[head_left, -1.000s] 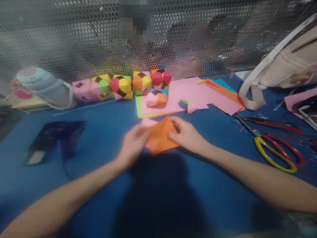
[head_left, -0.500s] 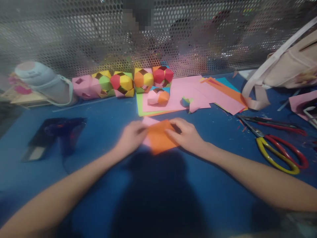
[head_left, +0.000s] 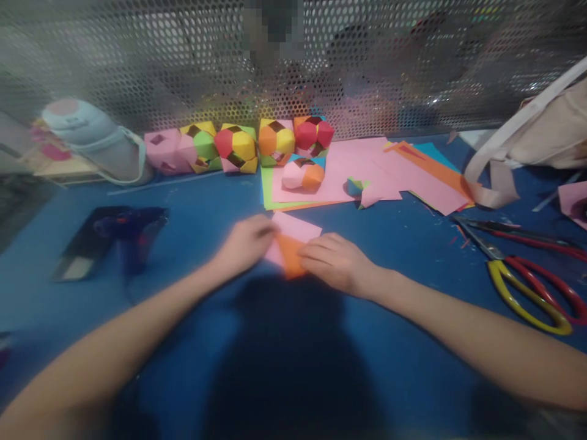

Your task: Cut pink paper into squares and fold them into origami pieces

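Orange paper (head_left: 287, 256) is covered on its right side by the right hand (head_left: 337, 263), whose fingers are laid close together; whether anything is pinched in that grip cannot be told. Its left side is met by the left hand (head_left: 247, 241), whose grip is blurred and likewise cannot be told. Beneath the orange piece, pink paper (head_left: 300, 225) is partly hidden on the blue surface (head_left: 413, 244). Farther off, folded paper shapes (head_left: 244, 146) are lined up before a perforated screen (head_left: 183, 79).

Bare left hand (head_left: 245, 245), slightly blurred, bare right hand (head_left: 342, 264), slender uncovered forearms (head_left: 151, 321)
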### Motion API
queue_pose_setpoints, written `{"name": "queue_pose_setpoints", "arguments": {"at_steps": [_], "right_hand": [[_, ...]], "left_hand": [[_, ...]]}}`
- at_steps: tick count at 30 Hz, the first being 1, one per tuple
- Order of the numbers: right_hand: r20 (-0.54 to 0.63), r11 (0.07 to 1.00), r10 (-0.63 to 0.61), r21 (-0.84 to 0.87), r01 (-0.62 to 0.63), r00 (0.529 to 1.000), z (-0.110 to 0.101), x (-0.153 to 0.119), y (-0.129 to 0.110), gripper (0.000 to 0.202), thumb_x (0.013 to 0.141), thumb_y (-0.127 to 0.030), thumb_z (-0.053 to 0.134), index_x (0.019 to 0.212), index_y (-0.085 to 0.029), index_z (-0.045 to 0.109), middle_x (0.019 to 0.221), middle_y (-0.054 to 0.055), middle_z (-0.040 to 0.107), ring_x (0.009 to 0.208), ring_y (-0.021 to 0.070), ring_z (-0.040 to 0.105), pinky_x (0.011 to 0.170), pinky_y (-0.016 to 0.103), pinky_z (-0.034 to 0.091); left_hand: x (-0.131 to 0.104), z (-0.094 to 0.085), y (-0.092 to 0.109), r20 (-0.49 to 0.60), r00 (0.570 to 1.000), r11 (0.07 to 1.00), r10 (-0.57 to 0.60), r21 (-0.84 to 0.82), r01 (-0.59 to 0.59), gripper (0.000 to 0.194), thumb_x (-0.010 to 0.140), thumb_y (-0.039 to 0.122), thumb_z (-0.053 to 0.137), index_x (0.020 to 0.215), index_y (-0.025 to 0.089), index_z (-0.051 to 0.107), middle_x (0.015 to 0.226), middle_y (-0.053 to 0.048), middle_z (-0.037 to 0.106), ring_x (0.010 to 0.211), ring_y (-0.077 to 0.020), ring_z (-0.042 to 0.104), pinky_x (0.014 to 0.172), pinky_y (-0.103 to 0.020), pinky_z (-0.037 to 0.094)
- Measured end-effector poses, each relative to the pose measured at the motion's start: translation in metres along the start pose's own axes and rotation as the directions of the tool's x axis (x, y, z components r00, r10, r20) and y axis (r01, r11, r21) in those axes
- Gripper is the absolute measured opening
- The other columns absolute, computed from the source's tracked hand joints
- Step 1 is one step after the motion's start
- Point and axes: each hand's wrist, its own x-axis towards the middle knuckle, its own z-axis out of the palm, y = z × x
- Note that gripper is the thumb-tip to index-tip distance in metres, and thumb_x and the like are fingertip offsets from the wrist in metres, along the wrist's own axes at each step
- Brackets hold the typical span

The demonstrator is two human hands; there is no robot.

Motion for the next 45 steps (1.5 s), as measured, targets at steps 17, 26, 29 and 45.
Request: {"name": "queue_pose_setpoints", "arguments": {"at_steps": [17,26,29,45], "right_hand": [[0.096,0.994,0.078,0.063,-0.085,0.992,-0.0031,0.0026,-0.0063,0.026,0.097,-0.021,0.043,0.09,-0.019,0.068,0.094,0.004,0.071,0.089,0.0163,0.06,0.075,0.031,0.044],[0.117,0.989,0.105,0.096,-0.117,0.988,-0.0046,0.0042,-0.0078,0.025,0.096,-0.022,0.045,0.089,-0.02,0.068,0.096,0.005,0.07,0.091,0.0166,0.06,0.077,0.031,0.045],[0.121,0.984,0.124,0.111,-0.138,0.985,-0.0047,0.0049,-0.0093,0.025,0.096,-0.023,0.045,0.087,-0.02,0.068,0.096,0.005,0.07,0.09,0.0166,0.06,0.077,0.031,0.045],[0.152,0.985,0.108,0.116,-0.127,0.982,-0.0018,0.0034,-0.0099,0.023,0.096,-0.027,0.046,0.09,-0.018,0.066,0.095,0.006,0.069,0.087,0.0159,0.061,0.077,0.029,0.046]], "left_hand": [[0.0019,0.0016,-0.0043,-0.033,0.998,0.997,0.055,0.051,-0.053,0.023,0.08,0.01,0.046,0.08,0.016,0.068,0.083,-0.004,0.066,0.081,-0.015,0.062,0.077,-0.028,0.048],[0.0023,0.0022,-0.0036,-0.027,0.999,0.998,0.038,0.053,-0.037,0.025,0.078,0.007,0.046,0.08,0.016,0.068,0.085,-0.004,0.066,0.083,-0.015,0.062,0.079,-0.028,0.048],[0.0022,0.0023,-0.0036,-0.03,0.999,0.998,0.041,0.054,-0.04,0.025,0.078,0.007,0.045,0.08,0.017,0.068,0.084,-0.004,0.066,0.083,-0.015,0.062,0.079,-0.028,0.048],[0.0017,0.0026,-0.0033,-0.031,0.999,0.998,0.041,0.042,-0.04,0.025,0.076,0.005,0.045,0.079,0.016,0.068,0.083,-0.004,0.065,0.083,-0.0151,0.061,0.079,-0.028,0.048]]}}
